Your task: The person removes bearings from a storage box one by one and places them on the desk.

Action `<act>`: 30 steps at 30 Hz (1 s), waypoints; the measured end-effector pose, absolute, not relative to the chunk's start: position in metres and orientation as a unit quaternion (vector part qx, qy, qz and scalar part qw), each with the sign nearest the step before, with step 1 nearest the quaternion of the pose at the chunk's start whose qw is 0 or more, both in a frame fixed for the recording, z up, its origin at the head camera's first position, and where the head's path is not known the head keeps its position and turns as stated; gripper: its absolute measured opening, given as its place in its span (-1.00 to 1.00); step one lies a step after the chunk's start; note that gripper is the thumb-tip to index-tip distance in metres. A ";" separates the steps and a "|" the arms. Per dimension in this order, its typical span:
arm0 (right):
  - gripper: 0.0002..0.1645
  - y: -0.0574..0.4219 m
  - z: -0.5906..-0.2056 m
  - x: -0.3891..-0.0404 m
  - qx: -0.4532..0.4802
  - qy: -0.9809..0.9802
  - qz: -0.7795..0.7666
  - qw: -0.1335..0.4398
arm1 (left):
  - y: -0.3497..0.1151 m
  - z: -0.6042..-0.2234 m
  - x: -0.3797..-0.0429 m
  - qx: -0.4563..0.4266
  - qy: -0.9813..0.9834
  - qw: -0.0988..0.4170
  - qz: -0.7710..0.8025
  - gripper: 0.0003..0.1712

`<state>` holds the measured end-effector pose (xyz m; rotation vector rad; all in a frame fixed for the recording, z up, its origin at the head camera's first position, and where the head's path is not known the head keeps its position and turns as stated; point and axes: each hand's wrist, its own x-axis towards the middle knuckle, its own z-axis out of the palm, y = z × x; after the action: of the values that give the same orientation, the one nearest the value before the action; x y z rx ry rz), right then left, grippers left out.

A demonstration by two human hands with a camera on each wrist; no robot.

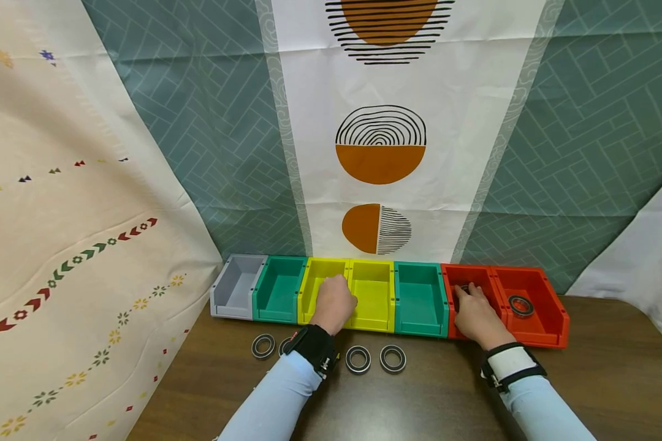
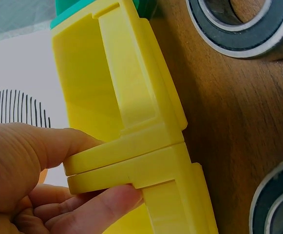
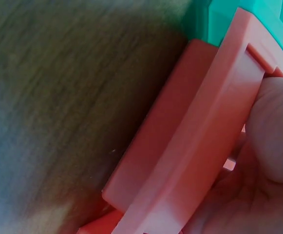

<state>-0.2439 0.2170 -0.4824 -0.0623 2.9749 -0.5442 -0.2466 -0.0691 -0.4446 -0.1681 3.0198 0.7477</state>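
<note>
My left hand [image 1: 333,302] pinches the adjoining side walls of two yellow bins [image 1: 371,306], thumb on one side and fingers on the other, as the left wrist view shows. Inside the left of two red bins [image 1: 471,272], the thumb and fingers of my right hand [image 1: 479,315] pinch a ball bearing [image 1: 464,288], which they mostly cover. In the right wrist view, the red bin's front wall [image 3: 195,141] hides the bearing. Another ball bearing [image 1: 521,315] lies in the right red bin.
Several bearings [image 1: 349,360] lie on the brown table [image 1: 419,404] before the bins, one partly behind my left wrist. A grey bin [image 1: 237,286] and a green bin [image 1: 279,288] join the row's left; another green bin [image 1: 420,297] sits between yellow and red. Patterned cloth [image 1: 209,135] hangs behind.
</note>
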 end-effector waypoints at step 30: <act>-0.65 0.213 -0.477 -0.240 -0.010 0.992 -0.125 0.027 | -0.069 -0.444 -0.246 -0.056 0.969 0.015 0.240 -0.79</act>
<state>-0.2398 0.2131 -0.4772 -0.0295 3.0629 -0.3848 -0.2459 -0.0685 -0.4436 -0.1755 3.0144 0.7479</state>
